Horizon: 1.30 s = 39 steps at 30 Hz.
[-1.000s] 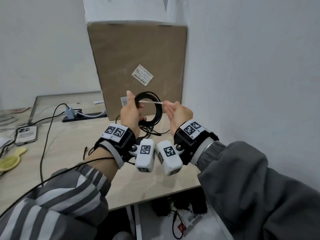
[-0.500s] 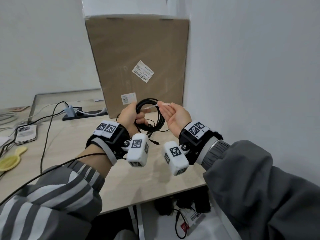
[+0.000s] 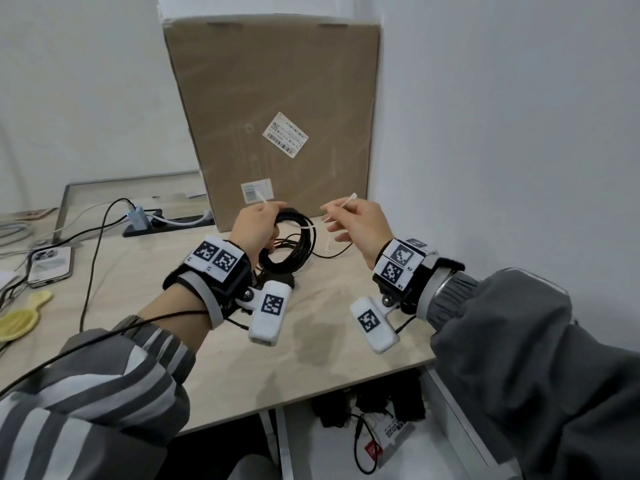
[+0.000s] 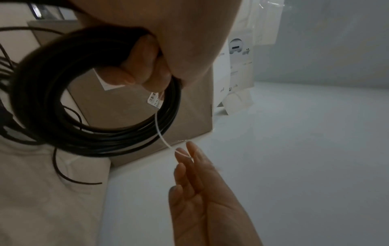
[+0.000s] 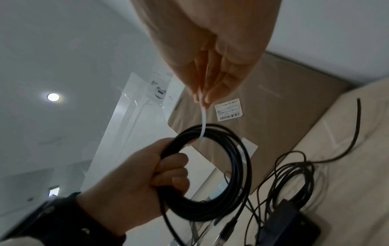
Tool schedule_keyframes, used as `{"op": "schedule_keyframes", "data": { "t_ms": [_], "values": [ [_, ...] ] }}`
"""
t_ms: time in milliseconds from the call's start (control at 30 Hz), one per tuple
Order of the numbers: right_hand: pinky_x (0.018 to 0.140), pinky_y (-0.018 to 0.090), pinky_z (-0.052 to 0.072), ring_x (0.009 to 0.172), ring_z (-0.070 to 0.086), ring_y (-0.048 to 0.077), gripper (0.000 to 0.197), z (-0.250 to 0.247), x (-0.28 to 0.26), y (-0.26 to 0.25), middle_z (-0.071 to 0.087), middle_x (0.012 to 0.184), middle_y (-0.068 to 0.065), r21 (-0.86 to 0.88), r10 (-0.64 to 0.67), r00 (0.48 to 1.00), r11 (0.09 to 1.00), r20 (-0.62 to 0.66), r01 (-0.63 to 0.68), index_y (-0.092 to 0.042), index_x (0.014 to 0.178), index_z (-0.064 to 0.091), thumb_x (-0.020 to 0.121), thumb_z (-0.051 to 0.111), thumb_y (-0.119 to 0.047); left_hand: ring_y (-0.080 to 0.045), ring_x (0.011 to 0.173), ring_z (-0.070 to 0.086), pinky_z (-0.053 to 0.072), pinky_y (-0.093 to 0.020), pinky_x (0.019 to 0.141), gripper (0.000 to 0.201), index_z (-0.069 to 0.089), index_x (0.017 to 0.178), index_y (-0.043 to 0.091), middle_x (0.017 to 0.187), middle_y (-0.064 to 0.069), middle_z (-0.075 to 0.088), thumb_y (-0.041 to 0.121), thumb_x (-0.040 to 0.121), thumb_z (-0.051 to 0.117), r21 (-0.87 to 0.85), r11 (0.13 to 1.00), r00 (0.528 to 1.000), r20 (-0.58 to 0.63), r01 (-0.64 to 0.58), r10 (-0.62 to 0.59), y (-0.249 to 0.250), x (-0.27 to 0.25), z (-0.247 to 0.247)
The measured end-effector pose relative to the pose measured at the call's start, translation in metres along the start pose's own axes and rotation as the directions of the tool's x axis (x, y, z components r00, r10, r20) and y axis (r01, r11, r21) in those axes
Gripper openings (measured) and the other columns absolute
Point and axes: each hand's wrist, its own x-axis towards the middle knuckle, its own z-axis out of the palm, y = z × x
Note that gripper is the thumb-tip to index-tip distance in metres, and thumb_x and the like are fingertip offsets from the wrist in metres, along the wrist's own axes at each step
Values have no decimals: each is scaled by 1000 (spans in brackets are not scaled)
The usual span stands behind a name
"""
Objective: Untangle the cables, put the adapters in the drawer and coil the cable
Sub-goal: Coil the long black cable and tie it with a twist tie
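Note:
My left hand (image 3: 263, 220) grips a coil of black cable (image 3: 298, 244) above the desk, fingers curled through the loop (image 5: 170, 168). A thin white tie (image 5: 203, 119) runs from the coil (image 4: 94, 133) to my right hand (image 3: 341, 211), which pinches it between thumb and fingertips (image 5: 207, 98). One end of the white tie (image 3: 260, 197) sticks up past my left hand. A black adapter (image 5: 288, 221) with loose thin cables (image 5: 294, 166) lies on the desk under the coil.
A tall cardboard box (image 3: 277, 116) stands against the wall behind the hands. At the left are a power strip with a charger (image 3: 138, 216), a phone (image 3: 52, 261) and a yellow object (image 3: 17, 320). Black items (image 3: 346, 407) lie below the desk's front edge.
The hands have moved apart. My right hand has turned over and drawn the white tie out to the right, while the left still holds the coil.

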Motion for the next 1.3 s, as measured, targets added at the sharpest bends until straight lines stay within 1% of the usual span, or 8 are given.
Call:
{"op": "schedule_keyframes", "data": {
  "t_ms": [300, 433, 533, 800, 933, 1067, 1167, 1300],
  "values": [
    [51, 13, 41, 62, 61, 9, 14, 0, 3, -8, 67, 72, -3, -276, -180, 959, 932, 218, 237, -16, 99, 69, 86, 67, -11, -5, 36, 33, 29, -21, 39, 29, 67, 115, 21, 50, 4, 37, 18, 98, 43, 267, 946, 972, 190, -184, 135, -5, -15, 4],
    [50, 21, 42, 59, 57, 7, 13, 5, 2, -14, 70, 81, 15, -267, -137, 942, 938, 305, 223, -14, 97, 71, 86, 66, -9, -9, 40, 35, 32, -25, 44, 24, 69, 97, 26, 55, -1, 42, 21, 98, 45, 311, 923, 957, 250, -225, 149, -4, -21, 7],
    [50, 18, 44, 57, 57, 6, 14, 5, 1, -20, 66, 69, -1, -272, -114, 929, 937, 352, 218, -5, 99, 72, 87, 66, -7, -7, 42, 36, 32, -22, 42, 24, 68, 97, 20, 61, -3, 41, 23, 99, 45, 331, 912, 946, 291, -241, 144, -3, -25, 7],
    [60, 22, 55, 58, 57, 10, 7, 11, 2, -19, 60, 63, 3, -214, -116, 950, 960, 289, 182, 2, 89, 69, 88, 64, -4, -7, 37, 34, 33, -22, 39, 30, 66, 79, 20, 59, -4, 42, 28, 98, 45, 380, 887, 943, 295, -261, 152, -6, -25, 8],
    [59, 20, 54, 55, 55, 5, 7, 9, 3, -14, 62, 70, -3, -146, -112, 960, 977, 257, 153, 3, 83, 65, 88, 62, 0, -14, 41, 33, 34, -23, 38, 41, 68, 97, 9, 67, -9, 43, 41, 98, 43, 371, 885, 939, 296, -280, 173, -10, -25, 6],
    [61, 20, 54, 55, 56, 4, 9, 7, 4, -8, 62, 73, 1, -140, -133, 965, 976, 227, 167, 0, 81, 65, 89, 61, -1, -13, 44, 30, 32, -25, 43, 40, 66, 98, 18, 51, 8, 35, 45, 100, 37, 283, 926, 949, 259, -250, 177, -14, -23, 6],
    [64, 20, 54, 58, 57, 3, 12, 10, 2, -5, 63, 78, 5, -93, -139, 969, 983, 204, 161, -7, 80, 64, 90, 60, 0, -13, 48, 28, 29, -23, 43, 33, 71, 101, 23, 63, -2, 33, 45, 97, 46, 163, 962, 957, 229, -219, 179, -18, -21, 7],
    [66, 19, 54, 61, 57, 5, 13, 14, 1, -4, 59, 83, 14, 11, -121, 984, 993, 127, 121, -5, 79, 63, 90, 59, -1, -12, 48, 25, 27, -23, 43, 28, 75, 94, 25, 57, 4, 33, 48, 88, 60, 57, 981, 966, 196, -184, 170, -22, -21, 6]
  ]
}}
